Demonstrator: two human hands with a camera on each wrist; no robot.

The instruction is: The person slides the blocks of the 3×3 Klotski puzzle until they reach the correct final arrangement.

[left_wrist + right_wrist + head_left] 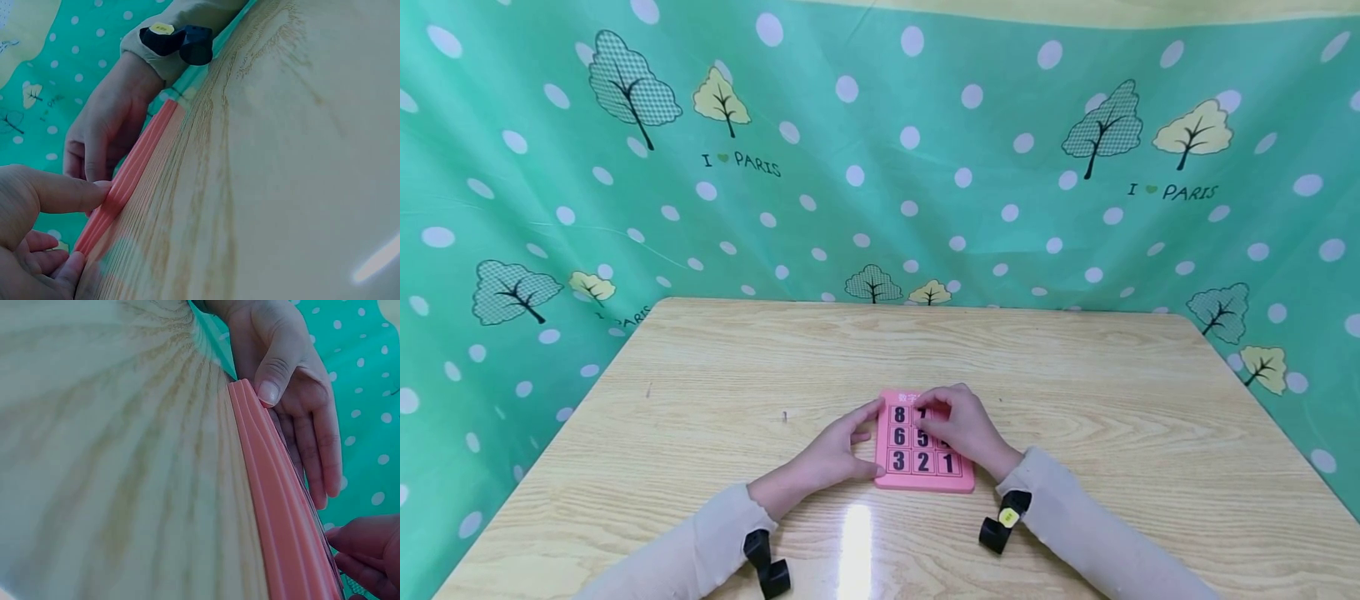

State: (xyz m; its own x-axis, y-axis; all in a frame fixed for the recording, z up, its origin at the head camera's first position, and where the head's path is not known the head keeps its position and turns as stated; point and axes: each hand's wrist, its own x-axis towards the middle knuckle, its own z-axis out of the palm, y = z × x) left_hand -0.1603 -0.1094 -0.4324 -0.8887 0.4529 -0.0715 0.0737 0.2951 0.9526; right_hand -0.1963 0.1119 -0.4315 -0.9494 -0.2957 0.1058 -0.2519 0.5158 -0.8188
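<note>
The back of the scene is being filled by a green spotted cloth (880,208), in front of which a wood-grained bench (760,358) is being lit by a bright reflection. Two pale sleeves (662,554) (1112,533) are being extended over it from the near side. Between them, a pink number board (925,482) is being supported flat on the bench. It is being judged light, stiff and rather smooth, so the firmest hold is being offered by its ridged side edges, away from the face.

The left hand (827,452) is being held spread at the left edge, with the thumb being set at the near corner and a forefinger at the far one. The right hand (962,427) is being held over the upper face with bent fingers; whether a tile is being pinched cannot be told. A black wrist camera (767,567) (1002,525) is being worn at each cuff.

Smallest, the numbered tiles (923,462) are being contained by the rim. Being thin-looking and closely fitted, they are being judged easier to slide by light fingertip pressure than to lift.
</note>
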